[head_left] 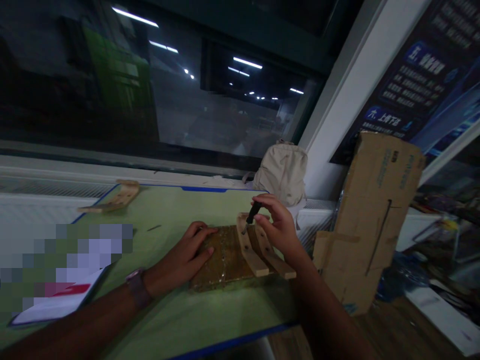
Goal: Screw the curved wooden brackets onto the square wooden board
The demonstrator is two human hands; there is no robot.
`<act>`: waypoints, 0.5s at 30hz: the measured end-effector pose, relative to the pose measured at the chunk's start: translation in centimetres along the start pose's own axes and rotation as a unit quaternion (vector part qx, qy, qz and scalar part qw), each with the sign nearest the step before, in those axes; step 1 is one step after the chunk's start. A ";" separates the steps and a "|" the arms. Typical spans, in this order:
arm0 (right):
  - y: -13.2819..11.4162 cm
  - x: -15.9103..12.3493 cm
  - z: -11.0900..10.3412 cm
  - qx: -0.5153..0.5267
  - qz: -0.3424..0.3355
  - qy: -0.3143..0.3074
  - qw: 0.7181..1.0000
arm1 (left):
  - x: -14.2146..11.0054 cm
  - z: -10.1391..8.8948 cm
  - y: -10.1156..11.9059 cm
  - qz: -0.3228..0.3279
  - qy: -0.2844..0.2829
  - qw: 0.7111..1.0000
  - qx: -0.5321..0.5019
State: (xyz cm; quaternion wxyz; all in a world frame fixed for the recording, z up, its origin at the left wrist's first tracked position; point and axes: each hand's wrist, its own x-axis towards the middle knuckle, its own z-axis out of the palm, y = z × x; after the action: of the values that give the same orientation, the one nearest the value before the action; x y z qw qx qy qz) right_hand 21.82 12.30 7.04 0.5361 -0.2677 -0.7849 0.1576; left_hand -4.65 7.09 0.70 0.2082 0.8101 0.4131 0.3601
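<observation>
My right hand (279,222) is closed round the black handle of a screwdriver (254,212). Its tip meets the upper part of a curved wooden strip (250,255). A second curved wooden strip (273,255) with holes lies alongside, under my right hand. Both strips rest on a brown block (210,267) that looks wrapped in shiny tape. My left hand (187,252) lies on the block's left end, thumb and fingers apart. Whatever the screwdriver tip sits in is too small to make out.
The block stands on a green table (157,310) with blue edging. Another bent wooden piece (122,197) sits at the far left corner, near a partly pixelated sheet (63,300). A beige backpack (283,170) is behind the table; a tall cardboard piece (375,215) leans at the right.
</observation>
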 end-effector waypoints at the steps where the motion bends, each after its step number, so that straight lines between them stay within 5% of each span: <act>1: 0.0 -0.1 0.1 0.017 0.011 -0.007 1.000 | 0.0 0.0 0.0 0.000 0.000 1.000 0.000; 5: 0.1 -0.4 0.6 0.025 0.051 0.048 0.997 | 0.0 0.0 -0.1 -0.004 0.004 1.000 0.001; 9: -0.2 -0.1 0.1 -0.077 0.007 0.094 0.993 | -0.1 -0.2 0.2 -0.012 -0.009 1.000 -0.002; 15: -1.1 0.5 -0.4 -0.061 -0.053 -0.011 0.997 | -0.1 -0.2 0.2 -0.013 -0.013 1.000 -0.005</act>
State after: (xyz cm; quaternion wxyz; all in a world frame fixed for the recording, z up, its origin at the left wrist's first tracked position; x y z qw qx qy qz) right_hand 21.79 11.69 8.16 0.5181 -0.2562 -0.8117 0.0839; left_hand -4.71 6.92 0.92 0.2226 0.8080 0.4194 0.3490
